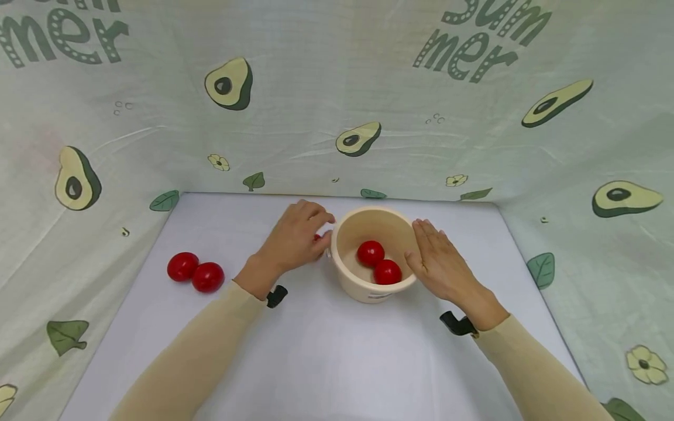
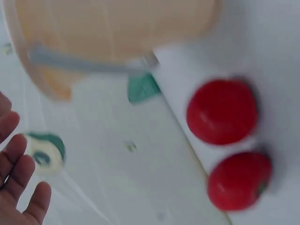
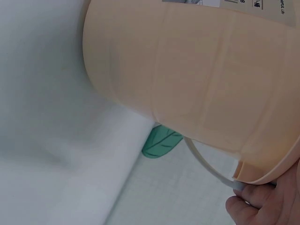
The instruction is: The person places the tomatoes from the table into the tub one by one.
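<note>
A cream bucket (image 1: 350, 280) stands upright with two red tomatoes (image 1: 370, 253) inside. At its left side, my left hand (image 1: 295, 237) has its fingers bent loosely near the rim. A bit of red (image 1: 317, 237) shows past this hand, mostly hidden. In the left wrist view, the left hand (image 2: 21, 173) has nothing between its fingers, and two tomatoes (image 2: 222, 112) lie beside the bucket. My right hand (image 1: 444, 266) rests its straight fingers against the bucket's right rim. The right wrist view shows those fingers (image 3: 255, 199) at the rim by the handle (image 3: 206, 164).
Two more tomatoes (image 1: 207, 277) lie touching on the left part of the white table (image 1: 337, 362). A cloth printed with avocados (image 1: 295, 76) hangs behind the table and along both sides.
</note>
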Demonstrator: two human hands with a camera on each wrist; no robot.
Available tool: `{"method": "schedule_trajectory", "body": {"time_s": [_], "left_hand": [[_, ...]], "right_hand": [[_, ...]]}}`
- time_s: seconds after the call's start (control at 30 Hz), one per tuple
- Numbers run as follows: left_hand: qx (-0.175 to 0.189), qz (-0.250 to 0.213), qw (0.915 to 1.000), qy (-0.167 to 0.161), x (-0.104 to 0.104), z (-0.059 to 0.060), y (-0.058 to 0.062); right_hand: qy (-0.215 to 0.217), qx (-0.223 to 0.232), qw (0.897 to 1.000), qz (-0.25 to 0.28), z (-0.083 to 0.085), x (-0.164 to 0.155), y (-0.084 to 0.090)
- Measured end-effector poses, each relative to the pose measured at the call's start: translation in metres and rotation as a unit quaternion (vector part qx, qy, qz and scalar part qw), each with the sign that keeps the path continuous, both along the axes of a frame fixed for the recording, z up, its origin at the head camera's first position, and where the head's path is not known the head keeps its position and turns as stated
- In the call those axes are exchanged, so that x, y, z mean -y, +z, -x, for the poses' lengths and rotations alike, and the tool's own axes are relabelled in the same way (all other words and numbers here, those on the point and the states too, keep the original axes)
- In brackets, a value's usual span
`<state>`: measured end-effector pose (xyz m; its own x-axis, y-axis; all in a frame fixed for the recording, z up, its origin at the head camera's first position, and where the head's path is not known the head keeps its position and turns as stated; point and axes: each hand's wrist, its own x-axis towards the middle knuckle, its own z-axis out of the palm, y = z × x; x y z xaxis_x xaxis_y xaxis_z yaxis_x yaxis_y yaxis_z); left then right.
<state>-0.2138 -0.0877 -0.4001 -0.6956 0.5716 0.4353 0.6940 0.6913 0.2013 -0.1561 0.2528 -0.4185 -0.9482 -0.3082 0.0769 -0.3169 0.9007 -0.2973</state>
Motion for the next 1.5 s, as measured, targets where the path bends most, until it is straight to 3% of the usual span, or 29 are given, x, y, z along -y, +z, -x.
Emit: {"method": "schedule_trajectory", "body": {"time_s": [0.1,0.23,0.4,0.6,1.17,1.5], "left_hand": [[0.0,-0.001,0.9984,0.057,0.03,0.012,-0.009],[0.049,0.05,0.9913,0.111,0.063,0.025,-0.031],[0.113,0.123,0.9781,0.124,0.081,0.033,-0.055],[0.143,0.159,0.9667,0.141,0.087,0.035,-0.069],[0.123,0.167,0.9636,0.169,0.09,0.042,-0.093],[0.123,0.17,0.9619,0.175,0.085,0.047,-0.082]], "right_hand": [[0.001,-0.002,1.0,-0.001,0.0,0.001,0.0],[0.0,0.0,1.0,0.002,0.001,0.001,0.001],[-0.004,0.005,1.0,0.007,0.001,0.002,-0.001],[-0.002,0.004,1.0,0.008,0.002,0.005,-0.003],[-0.005,0.009,1.0,0.008,0.0,0.004,-0.004],[-0.007,0.007,1.0,0.007,0.0,0.003,-0.003]]}}
